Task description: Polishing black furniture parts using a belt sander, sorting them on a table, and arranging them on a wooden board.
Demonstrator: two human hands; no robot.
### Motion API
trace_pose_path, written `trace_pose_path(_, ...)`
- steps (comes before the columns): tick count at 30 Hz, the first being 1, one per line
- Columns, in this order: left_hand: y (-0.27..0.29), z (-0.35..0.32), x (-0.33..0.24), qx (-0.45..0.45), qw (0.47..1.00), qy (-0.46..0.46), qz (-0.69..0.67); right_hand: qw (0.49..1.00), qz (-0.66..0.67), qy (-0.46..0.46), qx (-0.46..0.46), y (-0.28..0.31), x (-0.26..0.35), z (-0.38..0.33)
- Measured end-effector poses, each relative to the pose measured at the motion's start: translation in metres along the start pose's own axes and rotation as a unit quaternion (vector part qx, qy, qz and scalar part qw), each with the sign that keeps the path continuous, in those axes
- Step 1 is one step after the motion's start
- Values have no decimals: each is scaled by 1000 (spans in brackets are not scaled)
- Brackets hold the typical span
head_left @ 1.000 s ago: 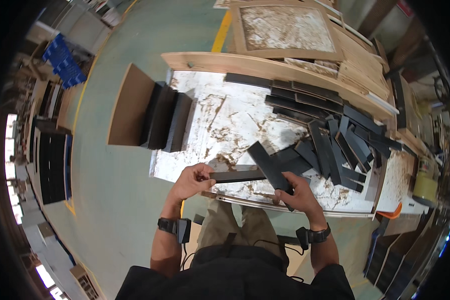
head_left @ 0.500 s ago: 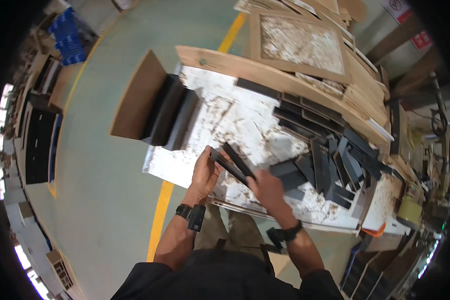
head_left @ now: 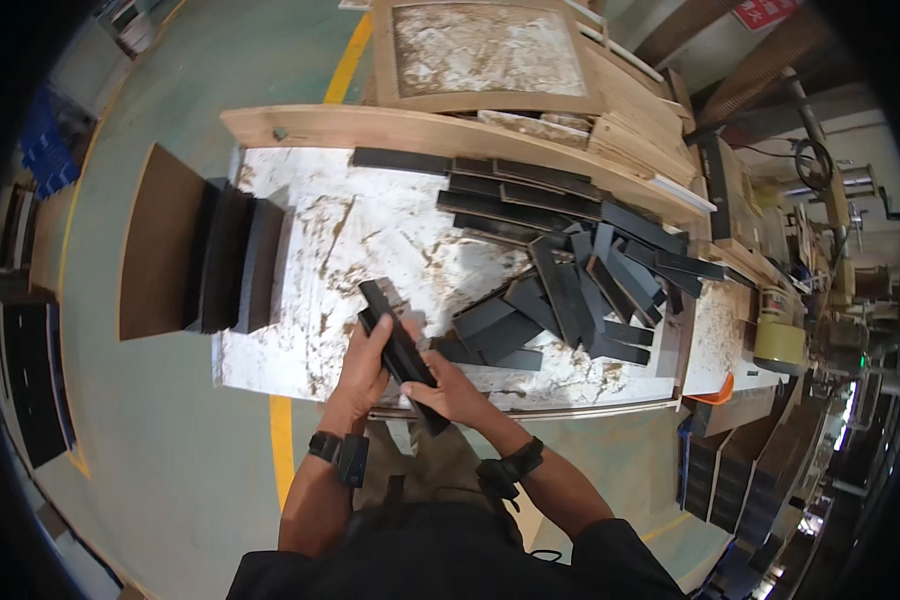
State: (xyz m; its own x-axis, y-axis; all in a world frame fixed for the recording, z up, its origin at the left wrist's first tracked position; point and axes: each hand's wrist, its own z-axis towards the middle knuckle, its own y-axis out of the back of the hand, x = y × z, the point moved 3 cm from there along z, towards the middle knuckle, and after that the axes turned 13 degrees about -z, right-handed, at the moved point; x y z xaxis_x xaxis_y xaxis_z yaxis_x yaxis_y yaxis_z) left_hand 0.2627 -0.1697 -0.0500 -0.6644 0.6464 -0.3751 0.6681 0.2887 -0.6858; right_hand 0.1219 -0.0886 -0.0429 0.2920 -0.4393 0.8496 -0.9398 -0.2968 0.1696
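Between my two hands is a small bundle of black strips point(head_left: 402, 352), long and narrow, lying against each other over the table's near edge. My left hand point(head_left: 363, 362) is closed round their left side with the thumb on top. On the right side, toward the lower end, my right hand point(head_left: 448, 388) grips them with thumb and fingers. Palms and some fingertips are hidden by the strips. A loose heap of similar black pieces point(head_left: 570, 290) lies on the white worktable point(head_left: 320, 250) to the right of my hands.
Dark panels point(head_left: 255, 265) stand upright at the table's left end beside a brown board point(head_left: 160, 250). A wooden rail point(head_left: 370, 128) runs along the far edge, with stacked boards and a framed panel point(head_left: 485, 100) behind. A yellow-green roll point(head_left: 780, 335) sits at right.
The strips, apart at an angle before, now lie together in my hands. My right hand has come closer to my left. The view has turned toward the right.
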Motion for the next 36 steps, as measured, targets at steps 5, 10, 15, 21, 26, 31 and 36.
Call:
trace_pose_path(5,9,8,28,-59,998,26,-28,901,-321,42,-289,100,-6,-14)
trace_pose_path(10,7,19,45,15,989,77,-122,741,-515,-27,-430,200,-37,-16)
trace_pose_path(15,-10,34,55,62,978,128,-155,818,-403,73,-404,175,-17,-23)
trace_pose_path(21,-17,35,64,105,980,165,-34,988,8,59,-139,58,-12,-13)
trace_pose_path(26,-1,28,63,125,970,207,-15,926,-375,30,-30,59,-30,-14)
trace_pose_path(31,8,26,58,49,983,176,5,752,-544,-86,-362,164,-39,-32)
trace_pose_path(36,-2,25,48,28,991,128,-6,888,-388,3,-247,177,-26,-39)
